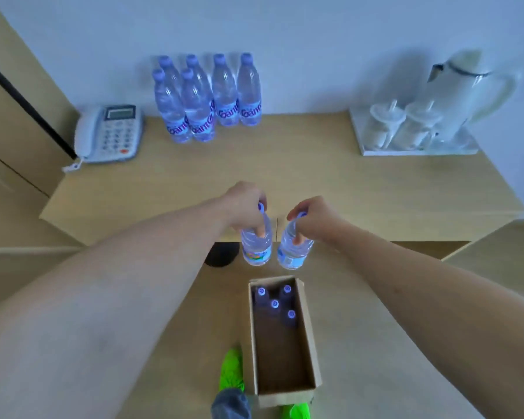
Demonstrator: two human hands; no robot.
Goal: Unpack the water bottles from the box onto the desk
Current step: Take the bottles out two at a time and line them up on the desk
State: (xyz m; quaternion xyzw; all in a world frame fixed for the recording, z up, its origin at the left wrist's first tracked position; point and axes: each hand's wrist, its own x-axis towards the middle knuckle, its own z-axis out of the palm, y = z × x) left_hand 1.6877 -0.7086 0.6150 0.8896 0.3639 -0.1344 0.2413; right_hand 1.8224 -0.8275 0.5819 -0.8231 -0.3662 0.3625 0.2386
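Observation:
My left hand (245, 205) grips a clear water bottle (256, 247) by its neck, the purple cap showing between the fingers. My right hand (313, 219) grips a second bottle (292, 252) the same way. Both bottles hang upright side by side above the floor, just in front of the desk's front edge (345, 234). Below them an open cardboard box (310, 343) stands on the floor with several capped bottles (274, 303) at its far end. Several bottles (206, 98) stand in a cluster at the back of the desk against the wall.
A white telephone (109, 133) lies at the desk's back left. At the back right, a white tray (418, 151) carries a kettle (466, 95) and two lidded cups (400, 125). A dark round object (220, 258) sits under the desk. Green shoes (232, 370) stand beside the box.

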